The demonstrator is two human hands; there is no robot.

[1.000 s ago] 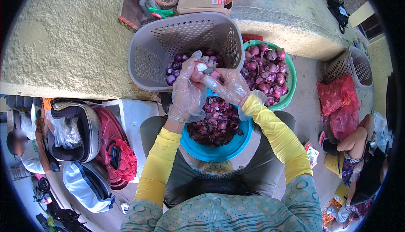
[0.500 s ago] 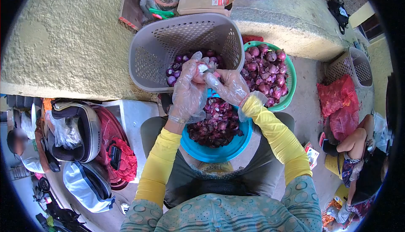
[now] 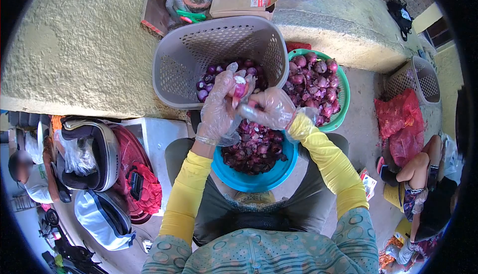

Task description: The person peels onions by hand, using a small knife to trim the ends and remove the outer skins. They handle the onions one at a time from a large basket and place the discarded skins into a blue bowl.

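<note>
My left hand (image 3: pixel 217 107), in a clear plastic glove, is closed around a red onion (image 3: pixel 240 90) whose pale cut end faces up. Close beside it on the right, my gloved right hand (image 3: pixel 274 107) is pinched shut. Something small seems to be in its fingers, but glove glare and blur keep me from making it out. Under both hands sits a blue basin (image 3: pixel 219 167) of onion skins (image 3: pixel 256 149). Purple peeled onions (image 3: pixel 202 95) lie in the grey perforated basket (image 3: pixel 172 75) just beyond. A green colander (image 3: pixel 344 87) at the right holds unpeeled red onions (image 3: pixel 323 82).
A concrete ledge (image 3: pixel 328 22) runs behind the basket, bearing a cardboard box (image 3: pixel 239 0). Red mesh sacks (image 3: pixel 398 119) and another basket (image 3: pixel 423 80) stand at right, near a seated person (image 3: pixel 423 169). Helmets (image 3: pixel 107 154) and a red basin lie at left.
My right hand has drawn slightly down and away from the onion. In my left hand the onion shows more of its purple side.
</note>
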